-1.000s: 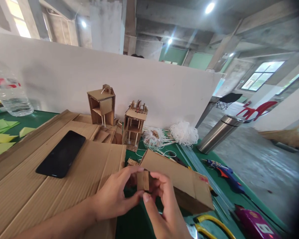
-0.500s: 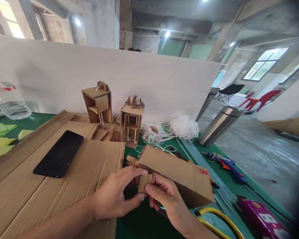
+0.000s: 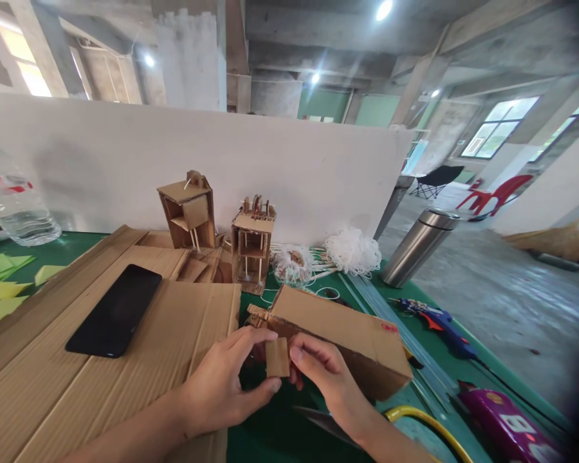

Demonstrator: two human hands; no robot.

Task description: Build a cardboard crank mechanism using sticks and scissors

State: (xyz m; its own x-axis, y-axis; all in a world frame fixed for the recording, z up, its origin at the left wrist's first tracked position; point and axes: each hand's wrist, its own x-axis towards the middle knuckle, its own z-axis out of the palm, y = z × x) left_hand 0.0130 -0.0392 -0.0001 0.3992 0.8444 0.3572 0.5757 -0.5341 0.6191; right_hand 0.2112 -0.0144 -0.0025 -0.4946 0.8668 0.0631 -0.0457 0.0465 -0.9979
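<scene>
Between my two hands is a small rectangular piece of cardboard [image 3: 276, 358], its flat face toward me. My left hand [image 3: 229, 379] grips it from the left, index finger at the top edge and thumb near the lower edge. At its right edge, the thumb and fingers of my right hand [image 3: 321, 366] are closed in a pinch; some fingertips are hidden behind. Just beyond lies a long cardboard box [image 3: 338, 328], tilted to the right. Scissors [image 3: 324, 421] with yellow handles lie partly under my right wrist.
A black phone [image 3: 116, 310] rests on large cardboard sheets [image 3: 188, 321]. Two cardboard models [image 3: 186, 209] stand before a white partition [image 3: 309, 167]. White string [image 3: 352, 252], a steel flask [image 3: 419, 247], a blue glue gun [image 3: 434, 321] and a purple item [image 3: 506, 418] are along the right. A water bottle [image 3: 17, 206] stands left.
The cardboard piece has turned so more of its flat face shows. My right thumb has shifted from its face to its right edge. The view has tilted slightly upward.
</scene>
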